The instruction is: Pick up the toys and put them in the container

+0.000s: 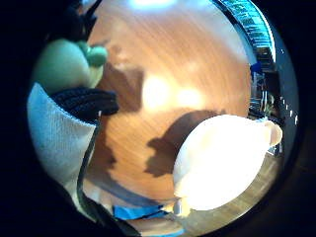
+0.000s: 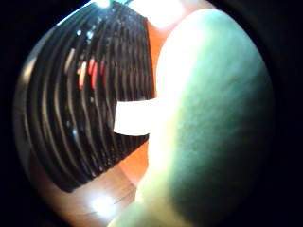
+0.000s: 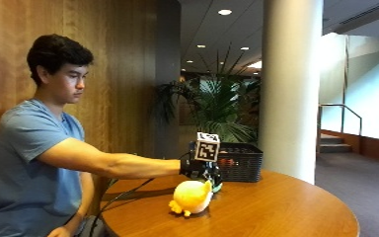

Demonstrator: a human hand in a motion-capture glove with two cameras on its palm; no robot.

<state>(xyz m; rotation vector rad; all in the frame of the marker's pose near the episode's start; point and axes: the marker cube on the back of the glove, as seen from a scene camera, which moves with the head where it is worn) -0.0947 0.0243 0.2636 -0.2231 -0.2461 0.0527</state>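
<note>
My gloved right hand [image 3: 198,169] is held out above the round wooden table [image 3: 282,207], just in front of the black slatted basket [image 3: 239,162]. It grips a green soft toy [image 2: 213,127], which fills much of the thumb side palm view; a gloved finger [image 1: 86,101] curls round the toy [image 1: 66,64]. Only a sliver of green [image 3: 216,186] shows under the hand in the outside view. A yellow plush toy [image 3: 191,196] lies on the table directly below the hand and appears pale [image 1: 222,163] in the little finger side view. The basket wall [image 2: 85,104] is close, with something red [image 2: 92,73] inside.
A thick white pillar [image 3: 291,89] and a potted palm [image 3: 219,106] stand behind the table. The person sits at the table's left side, with a cable running down from the hand. Bare wood stretches to the right of the yellow toy.
</note>
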